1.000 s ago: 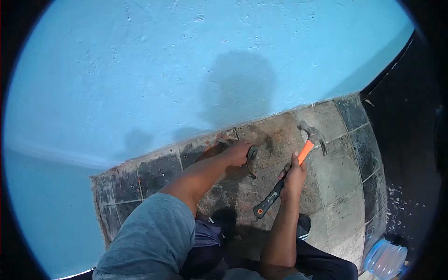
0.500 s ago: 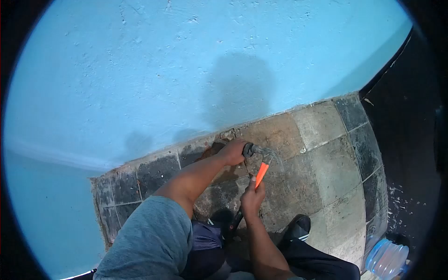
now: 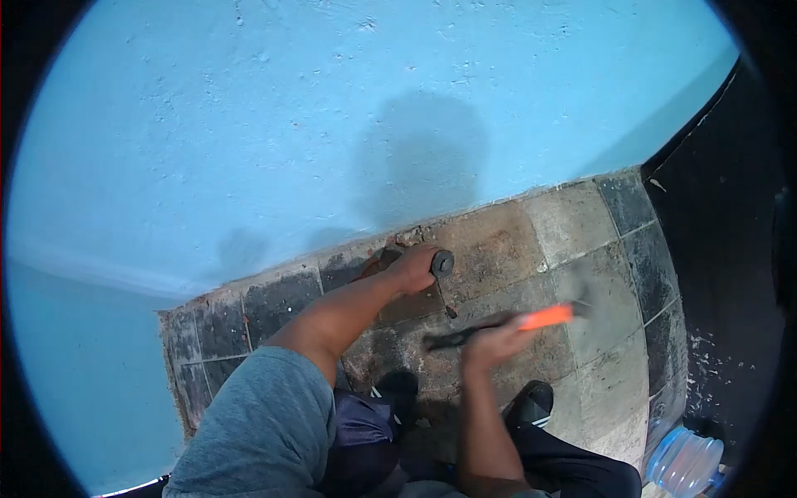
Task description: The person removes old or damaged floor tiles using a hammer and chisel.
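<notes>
The left hand [image 3: 413, 270] grips a chisel [image 3: 442, 264] set against the floor tiles [image 3: 498, 249] at the foot of the blue wall [image 3: 290, 124]. The right hand [image 3: 490, 344] clasps a blurred hammer [image 3: 531, 319]. Strike the chisel head squarely, clear of the knuckles.

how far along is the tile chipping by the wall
Early on, by the look of it. Done: only a small broken reddish patch at the wall's foot. In hand: the left hand holds a chisel there, and the right hand holds a hammer, blurred, off the chisel. Left: the other tiles along the wall look intact.
</notes>
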A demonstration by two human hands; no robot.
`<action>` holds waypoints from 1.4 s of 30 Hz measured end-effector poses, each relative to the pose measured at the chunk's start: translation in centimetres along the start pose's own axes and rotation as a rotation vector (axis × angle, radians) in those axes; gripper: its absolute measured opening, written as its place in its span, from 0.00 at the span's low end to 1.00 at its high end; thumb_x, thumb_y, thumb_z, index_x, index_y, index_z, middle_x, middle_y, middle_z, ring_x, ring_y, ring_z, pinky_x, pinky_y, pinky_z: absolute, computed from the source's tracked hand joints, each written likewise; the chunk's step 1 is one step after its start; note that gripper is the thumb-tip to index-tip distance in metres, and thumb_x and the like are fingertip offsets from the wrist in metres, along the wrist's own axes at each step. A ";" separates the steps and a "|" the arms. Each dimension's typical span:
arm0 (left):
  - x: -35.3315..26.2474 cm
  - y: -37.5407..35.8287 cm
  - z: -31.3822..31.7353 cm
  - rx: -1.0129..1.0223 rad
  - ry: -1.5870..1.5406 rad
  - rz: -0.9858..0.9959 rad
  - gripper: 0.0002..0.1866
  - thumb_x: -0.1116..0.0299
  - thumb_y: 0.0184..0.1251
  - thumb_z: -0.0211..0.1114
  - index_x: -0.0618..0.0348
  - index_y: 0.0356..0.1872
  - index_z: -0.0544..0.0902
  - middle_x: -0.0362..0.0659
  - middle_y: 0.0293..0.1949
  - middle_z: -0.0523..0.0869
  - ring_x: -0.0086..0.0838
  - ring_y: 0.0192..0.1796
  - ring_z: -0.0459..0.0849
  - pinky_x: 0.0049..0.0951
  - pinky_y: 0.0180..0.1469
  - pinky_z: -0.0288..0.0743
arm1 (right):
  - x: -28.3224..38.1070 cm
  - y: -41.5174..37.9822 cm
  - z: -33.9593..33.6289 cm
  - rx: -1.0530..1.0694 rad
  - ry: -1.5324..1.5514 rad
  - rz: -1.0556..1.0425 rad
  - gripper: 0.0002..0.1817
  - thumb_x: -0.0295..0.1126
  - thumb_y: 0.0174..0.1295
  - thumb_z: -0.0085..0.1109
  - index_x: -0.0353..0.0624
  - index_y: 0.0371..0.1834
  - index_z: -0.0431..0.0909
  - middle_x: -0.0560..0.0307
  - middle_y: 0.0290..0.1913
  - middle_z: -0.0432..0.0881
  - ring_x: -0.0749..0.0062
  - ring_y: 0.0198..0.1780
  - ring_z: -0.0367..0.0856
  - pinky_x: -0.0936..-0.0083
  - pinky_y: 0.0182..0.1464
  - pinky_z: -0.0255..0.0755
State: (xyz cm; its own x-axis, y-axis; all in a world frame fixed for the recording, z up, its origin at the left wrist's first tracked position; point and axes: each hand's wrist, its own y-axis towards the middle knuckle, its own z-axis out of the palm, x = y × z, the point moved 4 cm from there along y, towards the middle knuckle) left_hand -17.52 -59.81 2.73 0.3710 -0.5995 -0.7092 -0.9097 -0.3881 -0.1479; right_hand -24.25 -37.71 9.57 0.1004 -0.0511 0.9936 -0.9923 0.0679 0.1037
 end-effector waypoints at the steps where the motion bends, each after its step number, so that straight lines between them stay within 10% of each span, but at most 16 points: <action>1: 0.0 -0.1 0.3 0.041 0.000 -0.008 0.21 0.72 0.56 0.66 0.59 0.53 0.82 0.57 0.51 0.83 0.56 0.59 0.78 0.52 0.62 0.73 | -4.0 -2.8 -0.3 0.055 -0.345 -0.238 0.17 0.42 0.82 0.42 0.38 0.44 0.72 0.58 0.30 0.72 0.79 0.29 0.71 0.76 0.26 0.65; 3: 0.4 -0.1 0.7 0.125 0.007 -0.017 0.21 0.72 0.54 0.67 0.58 0.53 0.82 0.56 0.51 0.84 0.56 0.58 0.79 0.52 0.62 0.73 | -4.5 -6.0 0.4 0.550 -0.364 0.042 0.17 0.41 0.81 0.45 0.37 0.44 0.74 0.59 0.27 0.73 0.80 0.24 0.70 0.75 0.23 0.62; 6: 0.5 -1.0 1.3 -0.038 0.051 0.162 0.19 0.72 0.54 0.66 0.59 0.50 0.83 0.57 0.50 0.85 0.56 0.57 0.80 0.52 0.61 0.74 | -4.5 -5.5 0.1 0.537 -0.231 0.482 0.23 0.45 0.80 0.47 0.31 0.50 0.76 0.50 0.29 0.76 0.65 0.33 0.75 0.64 0.39 0.70; 12: 0.0 0.8 0.0 -0.077 -0.035 0.056 0.17 0.71 0.53 0.70 0.58 0.46 0.85 0.55 0.45 0.86 0.56 0.53 0.81 0.52 0.56 0.74 | -5.0 -5.5 -0.4 0.220 0.000 0.245 0.20 0.44 0.82 0.46 0.41 0.35 0.70 0.65 0.20 0.68 0.80 0.19 0.66 0.74 0.21 0.60; 18: -0.1 0.9 0.2 -0.040 -0.033 0.075 0.14 0.68 0.56 0.70 0.57 0.44 0.85 0.55 0.45 0.87 0.55 0.51 0.83 0.50 0.54 0.77 | -5.3 -7.5 -0.6 0.540 -0.482 0.080 0.20 0.44 0.82 0.45 0.41 0.35 0.72 0.62 0.23 0.70 0.77 0.24 0.69 0.73 0.27 0.64; 19: 0.1 0.8 0.3 -0.066 -0.021 0.088 0.14 0.68 0.56 0.70 0.57 0.44 0.85 0.55 0.44 0.87 0.55 0.50 0.83 0.50 0.53 0.77 | -4.9 -7.7 -0.8 0.556 -0.373 0.257 0.21 0.44 0.79 0.49 0.32 0.43 0.75 0.48 0.32 0.76 0.61 0.34 0.75 0.60 0.38 0.67; 22: 0.8 0.8 0.9 -0.110 0.017 0.109 0.13 0.68 0.57 0.70 0.57 0.44 0.86 0.55 0.42 0.87 0.55 0.49 0.84 0.50 0.53 0.77 | -4.7 -6.1 -0.2 0.562 -0.222 0.311 0.21 0.44 0.79 0.50 0.32 0.42 0.75 0.52 0.30 0.75 0.66 0.34 0.74 0.61 0.38 0.67; 31: 1.1 1.1 0.9 -0.034 -0.019 0.036 0.09 0.72 0.57 0.69 0.60 0.38 0.85 0.58 0.42 0.86 0.58 0.50 0.83 0.54 0.53 0.76 | 12.9 7.2 -0.6 -0.084 0.407 0.098 0.20 0.47 0.82 0.44 0.42 0.41 0.73 0.64 0.23 0.68 0.81 0.21 0.68 0.80 0.24 0.66; 35: 1.5 1.2 0.9 -0.102 -0.024 0.028 0.09 0.71 0.56 0.69 0.59 0.38 0.85 0.58 0.40 0.86 0.58 0.49 0.84 0.53 0.51 0.77 | 0.6 -0.1 -0.8 0.043 -0.004 -0.116 0.24 0.51 0.78 0.51 0.35 0.45 0.74 0.56 0.26 0.73 0.72 0.28 0.75 0.72 0.30 0.70; 38: 0.6 0.8 1.4 -0.018 0.078 0.114 0.08 0.71 0.55 0.69 0.59 0.37 0.85 0.58 0.38 0.87 0.58 0.47 0.85 0.52 0.50 0.78 | -4.0 -5.5 -0.5 0.600 -0.406 0.234 0.22 0.47 0.79 0.51 0.35 0.40 0.73 0.54 0.27 0.75 0.70 0.29 0.75 0.65 0.35 0.69; 42: 0.3 0.7 1.7 0.072 0.012 0.059 0.11 0.70 0.56 0.71 0.58 0.40 0.86 0.56 0.40 0.88 0.55 0.47 0.86 0.52 0.49 0.78 | -5.5 -4.6 -0.9 0.502 -0.211 0.478 0.21 0.44 0.80 0.49 0.35 0.38 0.73 0.57 0.25 0.73 0.72 0.28 0.72 0.68 0.32 0.66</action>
State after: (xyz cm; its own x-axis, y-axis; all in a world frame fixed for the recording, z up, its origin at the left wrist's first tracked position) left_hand -18.38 -59.09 1.23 0.3182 -0.6281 -0.7101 -0.9410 -0.3005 -0.1559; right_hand -20.14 -36.81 3.66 -0.3189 -0.3253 0.8902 -0.8428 -0.3323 -0.4233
